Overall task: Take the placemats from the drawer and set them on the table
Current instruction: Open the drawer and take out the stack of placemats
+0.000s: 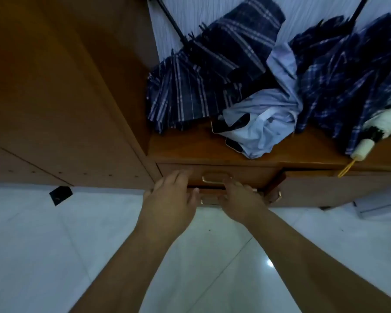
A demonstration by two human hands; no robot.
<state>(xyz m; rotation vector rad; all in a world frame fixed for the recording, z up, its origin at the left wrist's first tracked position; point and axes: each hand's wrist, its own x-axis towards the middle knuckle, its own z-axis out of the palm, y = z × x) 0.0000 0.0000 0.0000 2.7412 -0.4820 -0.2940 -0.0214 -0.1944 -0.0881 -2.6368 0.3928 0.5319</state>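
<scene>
The top drawer [253, 177] of a wooden cabinet has a brass handle [212, 178] on its front. My left hand [169, 199] lies against the left part of that front with its fingers straight and its thumb at the lower edge. My right hand [240, 196] is at the handle's right end, its fingers curled onto it. A thin dark gap shows under the drawer front. A second brass handle [207, 201] sits just below, between my hands. No placemats are in view.
On the cabinet top [181, 150] lie two folded plaid umbrellas [190, 96] [343, 86] and a crumpled light blue cloth [262, 123]. Another drawer front [325, 188] is to the right. A tall wooden panel [66, 98] stands on the left. White floor tiles [54, 245] lie below.
</scene>
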